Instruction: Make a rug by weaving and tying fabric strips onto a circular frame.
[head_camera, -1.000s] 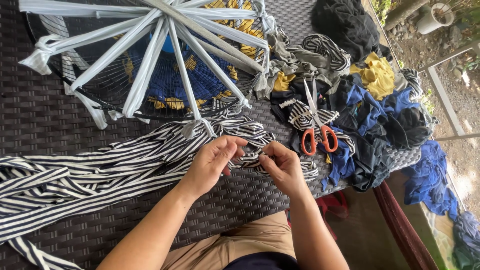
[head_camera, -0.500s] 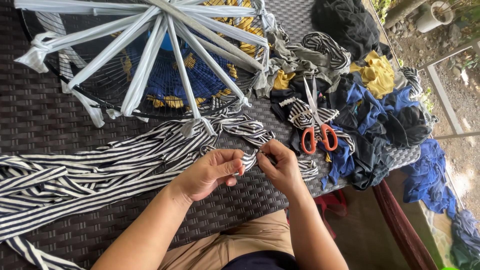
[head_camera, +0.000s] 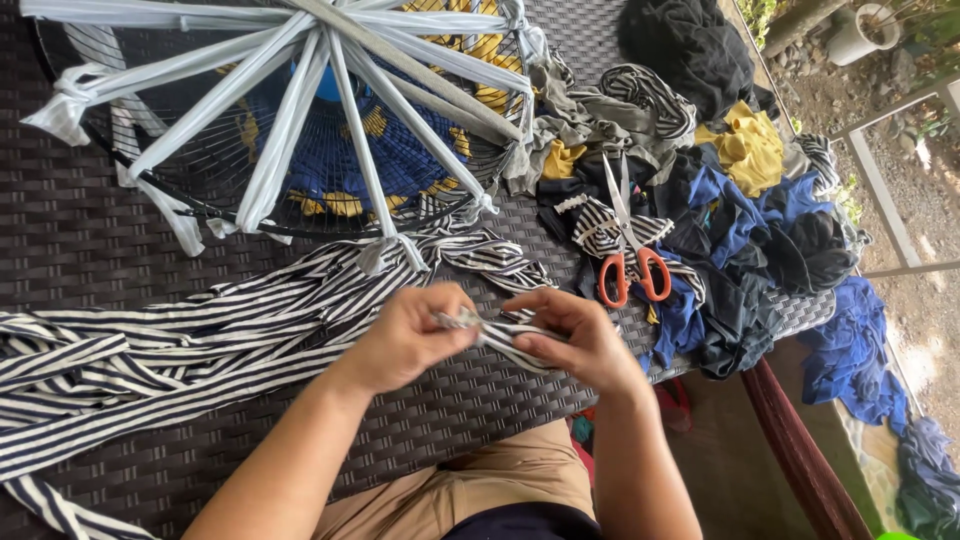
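Strip (head_camera: 495, 333) of striped cloth, mid-frame above the tabletop (head_camera: 60, 230), looks light, soft and limp; your left hand (head_camera: 410, 335) and right hand (head_camera: 580, 340) pinch its end, fingers closed tight.

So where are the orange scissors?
In the head view, the orange-handled scissors lie right of centre on the pile of fabric scraps, just beyond the right hand.
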